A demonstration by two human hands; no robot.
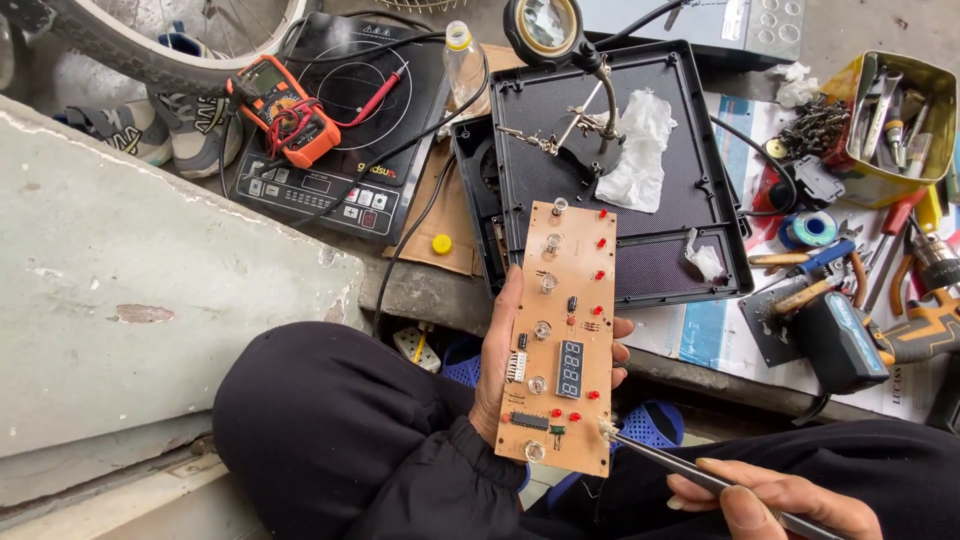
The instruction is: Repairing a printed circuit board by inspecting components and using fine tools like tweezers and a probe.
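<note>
My left hand (pixel 497 350) grips a long tan circuit board (pixel 560 330) from behind, thumb on its left edge and fingertips showing at its right edge. The board carries small red lights, clear round buttons, a black chip and a dark number display. My right hand (pixel 775 500), at the bottom right, holds a thin metal rod-like tool (pixel 690 472). The tool's tip touches the board's lower right edge.
A black plastic housing (pixel 690 130) lies ahead with a white tissue (pixel 640 145) and a clip stand with magnifier (pixel 545 30). An induction cooktop (pixel 340 130) with an orange multimeter (pixel 285 110) sits left. A yellow tin of tools (pixel 890 125), pliers, screwdrivers and a drill (pixel 920 320) crowd the right. A concrete ledge (pixel 150 270) lies left.
</note>
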